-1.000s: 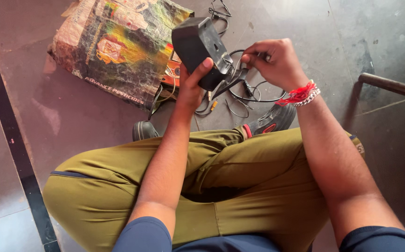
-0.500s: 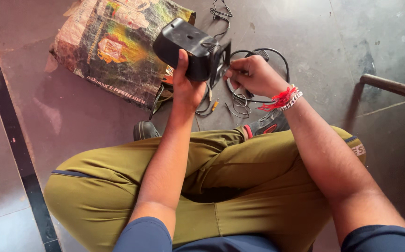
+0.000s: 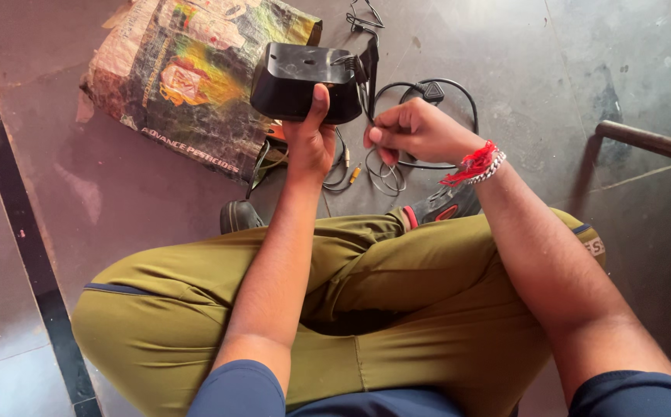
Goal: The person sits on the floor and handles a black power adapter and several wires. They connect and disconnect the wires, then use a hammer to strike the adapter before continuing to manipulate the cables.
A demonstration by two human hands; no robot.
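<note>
Over grey floor [image 3: 552,69], left hand [image 3: 310,143] grips matte black box [image 3: 304,81].

A single head-worn camera looks steeply down from the seated person's own eye level, close over the crossed legs [image 3: 366,309] and both forearms. It faces forward toward the grey floor [image 3: 544,69] ahead (no second view exists to overlap), reaching the floor's dark border strip [image 3: 18,224] at left.

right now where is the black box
In the head view, upper middle, the black box is held up in the left hand, in front of the printed sack on the floor, left of the right hand.
</note>
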